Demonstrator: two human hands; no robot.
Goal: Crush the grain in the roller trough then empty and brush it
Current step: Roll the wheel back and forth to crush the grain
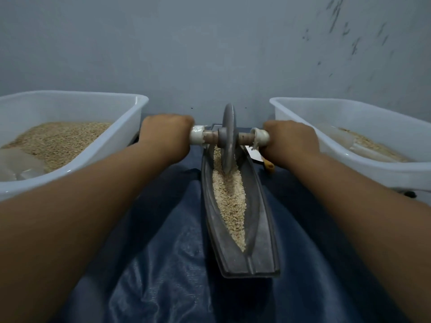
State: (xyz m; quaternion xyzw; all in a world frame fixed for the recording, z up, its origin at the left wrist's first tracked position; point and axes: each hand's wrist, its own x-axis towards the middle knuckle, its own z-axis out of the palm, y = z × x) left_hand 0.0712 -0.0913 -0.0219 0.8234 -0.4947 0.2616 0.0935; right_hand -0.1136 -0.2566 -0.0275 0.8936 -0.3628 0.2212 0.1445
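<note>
Two hands on the roller

Both my arms reach straight out: left hand (166, 134) and right hand (289, 138) curl around the axle handles, wheel (228, 138) standing upright at the trough's (261, 217) far end, in the grain (231, 201).

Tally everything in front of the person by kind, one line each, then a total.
White plastic tubs holding grain: 2 (left tub, right tub)
Roller trough: 1
Roller wheel with axle handle: 1
Hands: 2 (left hand, right hand)
Blue tarp: 1
Total: 7
</note>
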